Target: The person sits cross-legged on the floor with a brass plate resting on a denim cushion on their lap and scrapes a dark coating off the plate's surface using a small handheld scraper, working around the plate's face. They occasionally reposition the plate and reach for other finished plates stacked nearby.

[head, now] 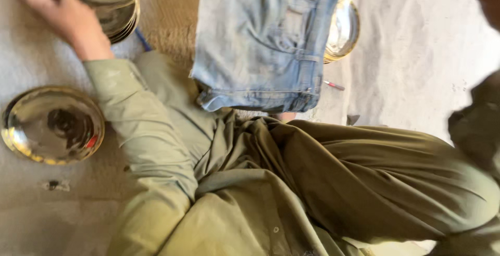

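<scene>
**Brass plates on a pale floor cloth, one hand at the stack**

Brass-coloured metal plates lie around a seated person dressed in olive-green clothes. The left hand (pixel 54 11) reaches to the upper left corner of the view and rests on a stack of plates (pixel 112 3), its fingers curled over the rim of the top plate; whether it grips the plate or only touches it cannot be told, as the hand is blurred. The right hand does not show anywhere in the view.

A single plate (pixel 52 125) lies flat on the floor cloth (pixel 416 53) just left of the olive sleeve (pixel 140 131), well apart from the stack; its shiny face reflects a dark shape and a small red patch. A third plate (pixel 344 29) sits at the top, partly hidden behind a piece of faded blue denim (pixel 260 37) that hangs over the person's lap. No labels or packages are legible. A thin red-and-white stick, perhaps a pen (pixel 334 85), lies on the cloth just right of the denim. A small dark scrap (pixel 54 185) lies below the single plate.
</scene>
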The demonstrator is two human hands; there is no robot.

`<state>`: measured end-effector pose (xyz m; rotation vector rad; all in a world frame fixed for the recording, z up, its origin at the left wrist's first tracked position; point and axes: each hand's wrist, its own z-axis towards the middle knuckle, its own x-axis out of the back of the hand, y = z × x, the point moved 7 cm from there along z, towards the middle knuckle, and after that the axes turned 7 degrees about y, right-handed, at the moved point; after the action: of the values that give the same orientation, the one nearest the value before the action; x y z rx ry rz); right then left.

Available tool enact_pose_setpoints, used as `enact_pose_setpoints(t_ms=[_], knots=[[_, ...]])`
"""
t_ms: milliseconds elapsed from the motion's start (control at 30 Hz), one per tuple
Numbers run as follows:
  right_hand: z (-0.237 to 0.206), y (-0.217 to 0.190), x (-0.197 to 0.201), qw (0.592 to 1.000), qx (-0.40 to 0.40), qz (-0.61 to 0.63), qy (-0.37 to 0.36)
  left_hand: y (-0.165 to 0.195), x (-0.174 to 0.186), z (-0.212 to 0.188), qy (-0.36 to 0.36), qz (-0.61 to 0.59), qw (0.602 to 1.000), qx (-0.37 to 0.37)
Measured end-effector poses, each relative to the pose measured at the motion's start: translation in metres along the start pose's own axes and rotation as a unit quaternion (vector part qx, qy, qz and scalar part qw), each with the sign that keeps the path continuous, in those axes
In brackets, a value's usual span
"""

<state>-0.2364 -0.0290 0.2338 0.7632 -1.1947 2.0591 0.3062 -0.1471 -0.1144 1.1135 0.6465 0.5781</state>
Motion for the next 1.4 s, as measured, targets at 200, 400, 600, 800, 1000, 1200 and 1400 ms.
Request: enact_pose_setpoints(t_ms=[200, 400, 600, 800, 1000, 1200, 1400], knots=[[-0.052, 0.111, -0.001, 0.964, -0.192, 0.124, 0.134, -0.036, 0.033, -0.029, 0.162, 0.032, 0.943, 0.29], [-0.152, 0.199, -0.059, 0.844, -0.352, 0.279, 0.292, -0.017, 0.048, -0.041, 0.142, 0.398, 0.86, 0.285], [-0.19, 0.219, -0.071, 0.825, -0.375, 0.266, 0.329, 0.041, -0.057, -0.055, -0.157, 0.529, 0.83, -0.079], [-0.206, 0.229, -0.071, 0.817, -0.375, 0.294, 0.326, 0.018, -0.125, -0.077, -0.351, 0.584, 0.707, -0.188], [-0.233, 0.214, -0.062, 0.8, -0.402, 0.275, 0.351, 0.01, -0.105, -0.084, -0.383, 0.548, 0.714, -0.206], [-0.261, 0.194, -0.046, 0.787, -0.396, 0.271, 0.389, 0.059, -0.053, -0.091, -0.287, 0.352, 0.874, -0.174], [-0.288, 0.201, -0.053, 0.755, -0.42, 0.292, 0.41, 0.023, 0.052, -0.169, -0.381, 0.088, 0.913, 0.12]])
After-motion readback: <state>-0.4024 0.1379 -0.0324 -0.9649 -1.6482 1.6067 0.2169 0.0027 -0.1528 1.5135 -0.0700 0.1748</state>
